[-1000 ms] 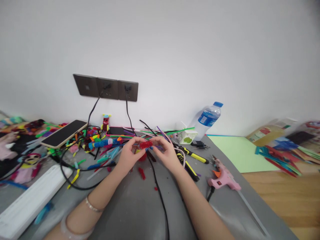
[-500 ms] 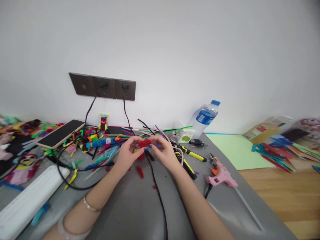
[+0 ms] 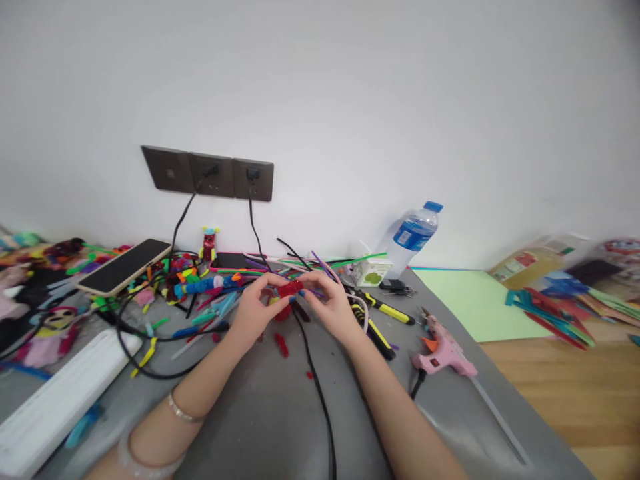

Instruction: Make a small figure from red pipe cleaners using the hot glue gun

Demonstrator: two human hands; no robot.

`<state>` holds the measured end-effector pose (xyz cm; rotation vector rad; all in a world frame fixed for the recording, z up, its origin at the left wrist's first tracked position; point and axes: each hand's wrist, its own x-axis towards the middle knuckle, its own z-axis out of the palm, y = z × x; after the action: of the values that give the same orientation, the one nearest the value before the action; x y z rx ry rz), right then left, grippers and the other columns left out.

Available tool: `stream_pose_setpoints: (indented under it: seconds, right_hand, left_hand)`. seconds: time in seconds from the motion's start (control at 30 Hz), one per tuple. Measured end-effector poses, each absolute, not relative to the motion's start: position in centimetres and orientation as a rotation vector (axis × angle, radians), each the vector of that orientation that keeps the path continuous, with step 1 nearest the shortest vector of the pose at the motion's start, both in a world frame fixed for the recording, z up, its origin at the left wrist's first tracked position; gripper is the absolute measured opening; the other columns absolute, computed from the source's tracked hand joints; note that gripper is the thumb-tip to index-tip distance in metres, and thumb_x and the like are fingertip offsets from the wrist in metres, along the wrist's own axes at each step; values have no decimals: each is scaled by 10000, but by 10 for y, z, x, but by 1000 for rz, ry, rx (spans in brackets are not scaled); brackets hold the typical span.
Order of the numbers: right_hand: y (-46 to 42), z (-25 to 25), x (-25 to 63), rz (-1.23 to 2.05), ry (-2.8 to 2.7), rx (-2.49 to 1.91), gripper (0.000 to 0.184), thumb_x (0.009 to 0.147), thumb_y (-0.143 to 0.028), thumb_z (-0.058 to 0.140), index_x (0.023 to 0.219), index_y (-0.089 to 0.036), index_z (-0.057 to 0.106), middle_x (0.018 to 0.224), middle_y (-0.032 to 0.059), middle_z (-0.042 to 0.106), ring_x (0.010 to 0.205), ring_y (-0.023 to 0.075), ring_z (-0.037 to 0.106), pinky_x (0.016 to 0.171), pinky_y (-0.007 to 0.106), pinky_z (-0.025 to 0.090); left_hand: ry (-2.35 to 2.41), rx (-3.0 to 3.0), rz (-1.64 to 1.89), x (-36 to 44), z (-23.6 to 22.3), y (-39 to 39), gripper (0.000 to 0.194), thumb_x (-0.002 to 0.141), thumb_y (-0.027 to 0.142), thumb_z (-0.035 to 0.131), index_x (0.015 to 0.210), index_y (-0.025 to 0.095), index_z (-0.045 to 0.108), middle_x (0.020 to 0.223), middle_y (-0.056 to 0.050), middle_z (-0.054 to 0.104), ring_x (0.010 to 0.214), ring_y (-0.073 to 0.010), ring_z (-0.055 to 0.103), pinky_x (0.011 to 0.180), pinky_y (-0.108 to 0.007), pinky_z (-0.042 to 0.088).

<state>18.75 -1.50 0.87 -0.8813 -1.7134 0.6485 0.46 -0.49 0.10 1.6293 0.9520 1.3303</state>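
A small fuzzy red piece [image 3: 290, 289], which looks like bent pipe cleaner, is pinched between my two hands above the grey table [image 3: 260, 413]. My left hand [image 3: 257, 308] grips its left end with thumb and fingers. At the right end, the fingertips of my right hand [image 3: 327, 303] close on it. Just below and behind the hands lies a red and yellow item [image 3: 283, 313], partly covered by my fingers. Another short red piece [image 3: 281, 345] rests on the table nearer to me, and a black cable [image 3: 315, 380] runs beneath my hands.
At right lie a pink glue gun [image 3: 443, 353] with a glue stick, and yellow-black pliers [image 3: 390, 309]. A water bottle [image 3: 415, 233] leans at the wall. Left are a phone [image 3: 125, 267], a white power strip [image 3: 65, 400] and colourful pipe-cleaner pieces [image 3: 215, 310].
The camera view has shifted slightly. Both hands stay in the same place with the red piece between them; its tilt has changed a little.
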Motion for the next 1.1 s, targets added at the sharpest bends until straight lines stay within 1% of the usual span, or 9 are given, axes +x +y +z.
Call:
stream_pose_setpoints:
  seconds: [0.17, 0.3, 0.4, 0.53, 0.73, 0.87, 1.0, 1.03, 1.1]
  right_hand:
    - [-15, 9, 188, 645, -1725, -886, 208, 878, -164, 578, 1060, -218, 663, 1020, 65, 697, 899, 195, 647, 836, 352, 522]
    - [-15, 8, 188, 645, -1724, -895, 206, 875, -169, 579, 1058, -215, 663, 1018, 67, 700, 886, 194, 648, 834, 355, 525]
    - [-14, 8, 188, 658, -1716, -894, 207, 872, -174, 581, 1060, -209, 659, 1025, 70, 702, 883, 193, 651, 839, 355, 528]
    - [-14, 8, 187, 675, -1713, -897, 212, 869, -181, 582, 1066, -205, 653, 1044, 75, 700, 895, 195, 653, 854, 359, 529]
    - [-16, 10, 187, 681, -1704, -907, 222, 864, -194, 598, 1080, -210, 645, 1013, 71, 689, 897, 200, 648, 856, 369, 527]
    - [-16, 12, 187, 658, -1695, -909, 219, 882, -229, 588, 1095, -212, 637, 1025, 72, 689, 859, 193, 646, 824, 357, 529]
    - [-15, 11, 188, 630, -1594, -945, 189, 925, -283, 553, 1091, -219, 617, 979, 66, 684, 867, 202, 647, 804, 343, 521]
    - [-15, 11, 189, 609, -1538, -966, 173, 932, -300, 545, 1070, -219, 611, 948, 61, 672, 852, 201, 639, 775, 332, 517]
    - [-15, 11, 191, 533, -1400, -1006, 143, 940, -333, 534, 1014, -222, 584, 850, 33, 618, 751, 183, 593, 675, 299, 488]
  left_hand:
    - [947, 1620, 1347, 5, -1, -4, 140, 728, 233, 734, 839, 187, 662, 895, -42, 694, 873, -195, 646, 787, -312, 505]
    - [949, 1633, 1340, 5, 0, -5, 135, 742, 218, 707, 863, 186, 657, 885, -35, 684, 852, -184, 642, 762, -299, 506]
    - [958, 1640, 1342, 5, 1, -6, 154, 747, 203, 686, 897, 188, 656, 905, -33, 680, 854, -181, 641, 739, -288, 507]
    - [945, 1645, 1353, 6, 1, -6, 165, 754, 187, 673, 917, 191, 654, 937, -34, 681, 877, -183, 644, 751, -288, 514]
    - [941, 1640, 1353, 6, 0, -6, 179, 764, 181, 662, 943, 192, 655, 984, -45, 686, 904, -188, 645, 760, -288, 520]
    - [939, 1606, 1361, 6, 1, -5, 203, 759, 170, 640, 960, 196, 654, 991, -42, 684, 907, -187, 644, 754, -283, 515]
    - [966, 1547, 1395, 6, 2, -3, 190, 757, 204, 645, 946, 188, 647, 982, -47, 676, 897, -188, 638, 720, -272, 503]
    - [974, 1534, 1399, 6, 2, -2, 190, 755, 215, 653, 942, 186, 645, 978, -48, 676, 894, -188, 637, 713, -269, 500]
    - [983, 1509, 1404, 5, 1, -1, 197, 750, 232, 663, 940, 184, 638, 967, -48, 678, 891, -189, 639, 708, -267, 495]
